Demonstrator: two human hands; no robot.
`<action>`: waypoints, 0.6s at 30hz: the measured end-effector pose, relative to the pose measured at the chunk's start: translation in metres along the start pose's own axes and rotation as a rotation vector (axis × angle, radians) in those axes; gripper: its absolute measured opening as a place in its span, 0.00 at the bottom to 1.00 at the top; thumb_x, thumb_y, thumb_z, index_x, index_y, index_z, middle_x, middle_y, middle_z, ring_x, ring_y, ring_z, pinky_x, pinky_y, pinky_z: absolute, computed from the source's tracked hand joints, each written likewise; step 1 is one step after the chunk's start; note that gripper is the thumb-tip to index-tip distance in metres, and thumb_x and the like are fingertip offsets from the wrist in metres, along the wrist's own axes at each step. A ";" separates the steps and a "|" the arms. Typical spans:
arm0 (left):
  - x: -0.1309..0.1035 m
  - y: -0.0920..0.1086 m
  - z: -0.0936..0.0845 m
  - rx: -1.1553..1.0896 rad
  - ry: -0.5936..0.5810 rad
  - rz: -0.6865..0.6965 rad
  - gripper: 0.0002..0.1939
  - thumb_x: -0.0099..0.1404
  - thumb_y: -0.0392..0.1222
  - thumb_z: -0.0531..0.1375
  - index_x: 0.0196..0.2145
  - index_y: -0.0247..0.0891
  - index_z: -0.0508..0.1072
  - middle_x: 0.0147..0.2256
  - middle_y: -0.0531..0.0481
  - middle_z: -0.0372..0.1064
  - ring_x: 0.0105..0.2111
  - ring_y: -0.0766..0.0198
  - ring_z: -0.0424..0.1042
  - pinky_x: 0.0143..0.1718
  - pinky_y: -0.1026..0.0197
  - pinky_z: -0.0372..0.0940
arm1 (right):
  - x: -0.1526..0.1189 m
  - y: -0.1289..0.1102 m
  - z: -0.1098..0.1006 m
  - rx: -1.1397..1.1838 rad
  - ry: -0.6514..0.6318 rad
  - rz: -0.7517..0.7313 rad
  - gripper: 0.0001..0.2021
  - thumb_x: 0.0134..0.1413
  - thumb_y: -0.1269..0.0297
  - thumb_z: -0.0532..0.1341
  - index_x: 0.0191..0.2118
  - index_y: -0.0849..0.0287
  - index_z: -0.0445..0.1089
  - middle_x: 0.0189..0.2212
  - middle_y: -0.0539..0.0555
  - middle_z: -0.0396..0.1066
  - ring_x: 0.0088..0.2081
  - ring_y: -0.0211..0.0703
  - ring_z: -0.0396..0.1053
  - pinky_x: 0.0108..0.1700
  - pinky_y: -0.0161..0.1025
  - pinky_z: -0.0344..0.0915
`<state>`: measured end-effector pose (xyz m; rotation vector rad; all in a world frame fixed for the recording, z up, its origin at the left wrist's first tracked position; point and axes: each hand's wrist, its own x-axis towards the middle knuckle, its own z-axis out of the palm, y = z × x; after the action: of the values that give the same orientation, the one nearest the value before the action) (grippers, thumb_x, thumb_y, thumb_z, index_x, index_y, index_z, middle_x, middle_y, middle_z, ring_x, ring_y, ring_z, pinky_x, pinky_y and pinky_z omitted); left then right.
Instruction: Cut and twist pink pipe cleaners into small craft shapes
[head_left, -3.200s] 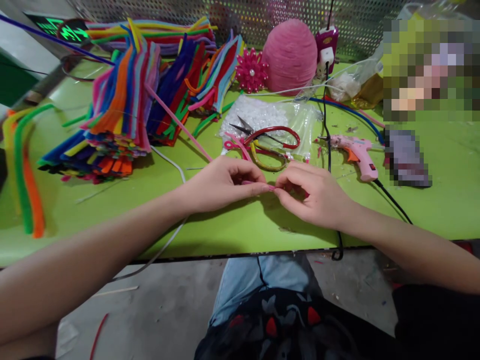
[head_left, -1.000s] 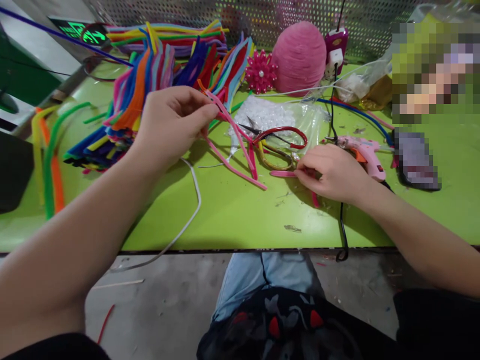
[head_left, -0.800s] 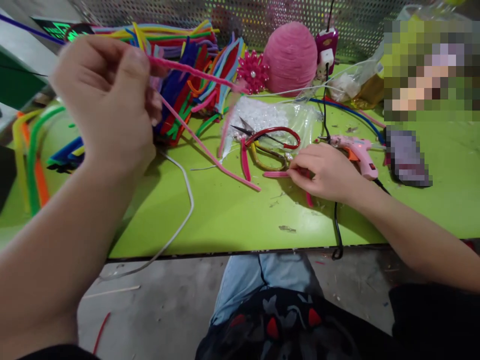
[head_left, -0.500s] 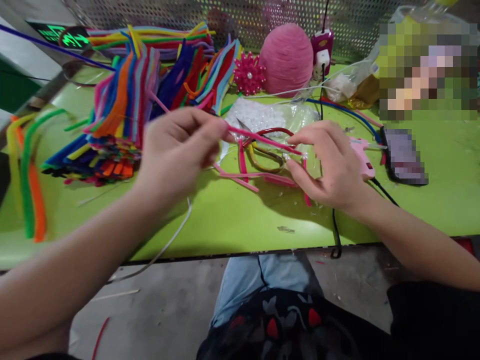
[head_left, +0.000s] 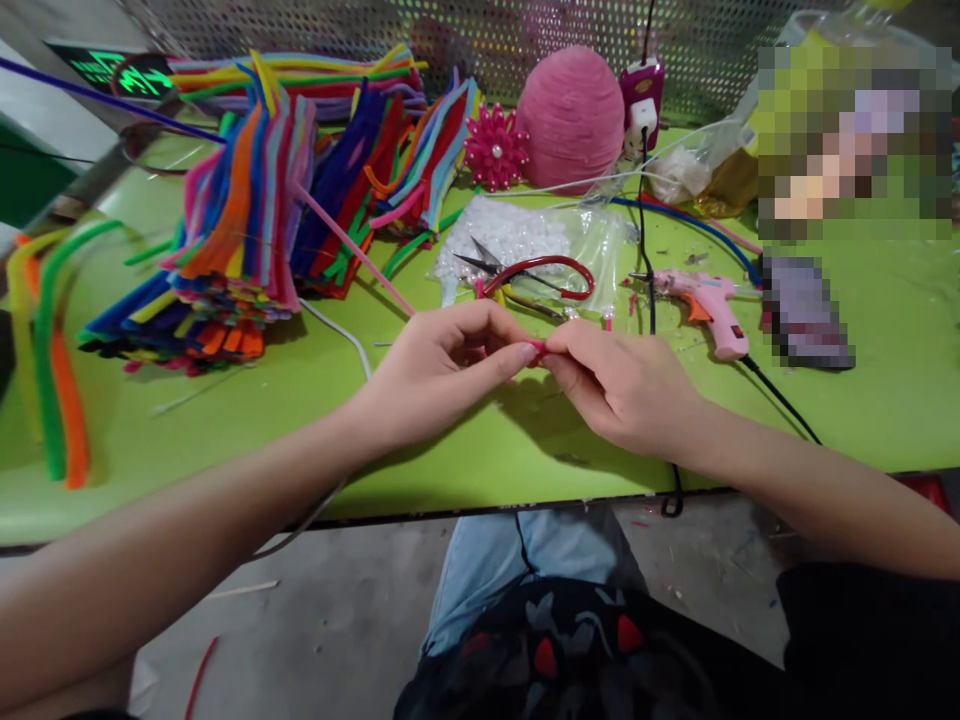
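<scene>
Above the front of the green table, my left hand [head_left: 442, 370] and my right hand [head_left: 626, 388] meet fingertip to fingertip. Both pinch a short dark-pink pipe cleaner [head_left: 537, 349], mostly covered by the fingers. A longer light-pink pipe cleaner [head_left: 356, 249] runs from the coloured bundle down behind my left hand; whether it touches the hand I cannot tell. Just beyond the fingers lie red-handled scissors [head_left: 589, 283], blades pointing left, over a clear bag of white beads [head_left: 510, 235]. My hands hide most of the pink pieces on the table.
Bundled colourful pipe cleaners [head_left: 240, 215] fill the left, with loose green and orange ones [head_left: 56, 370] beside them. A pink flower [head_left: 496, 148] and a pink dome [head_left: 571, 120] stand at the back. To the right are a pink glue gun [head_left: 716, 315], its black cord and a phone [head_left: 806, 310].
My hands have come together and lower, toward me, bringing the pink pipe cleaner from a stretched-out line to between their fingertips. My right fingers, apart before, are now pinched. The glue gun is uncovered.
</scene>
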<state>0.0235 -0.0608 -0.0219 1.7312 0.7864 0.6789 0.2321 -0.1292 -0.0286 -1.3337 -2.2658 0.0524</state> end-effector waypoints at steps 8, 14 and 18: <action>-0.001 0.005 0.001 -0.069 -0.034 -0.025 0.15 0.64 0.50 0.70 0.31 0.37 0.75 0.27 0.52 0.73 0.27 0.69 0.69 0.29 0.67 0.65 | 0.001 -0.001 -0.005 -0.386 0.180 -0.253 0.12 0.75 0.66 0.57 0.47 0.58 0.79 0.21 0.48 0.69 0.22 0.35 0.61 0.25 0.39 0.46; -0.001 0.010 0.002 -0.104 -0.023 -0.061 0.16 0.63 0.52 0.71 0.29 0.39 0.74 0.25 0.53 0.71 0.25 0.68 0.68 0.28 0.66 0.64 | 0.003 0.000 -0.006 -0.329 0.096 -0.200 0.15 0.75 0.67 0.54 0.44 0.59 0.79 0.21 0.50 0.68 0.23 0.35 0.61 0.26 0.40 0.47; -0.002 0.010 0.002 -0.101 -0.010 -0.059 0.16 0.64 0.51 0.70 0.29 0.39 0.73 0.26 0.52 0.73 0.28 0.66 0.72 0.30 0.65 0.67 | 0.004 0.000 -0.006 -0.313 0.113 -0.210 0.15 0.76 0.67 0.54 0.41 0.59 0.78 0.20 0.50 0.68 0.23 0.35 0.61 0.26 0.40 0.49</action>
<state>0.0258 -0.0656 -0.0125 1.6128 0.7806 0.6585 0.2334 -0.1274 -0.0219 -1.2021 -2.3704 -0.4545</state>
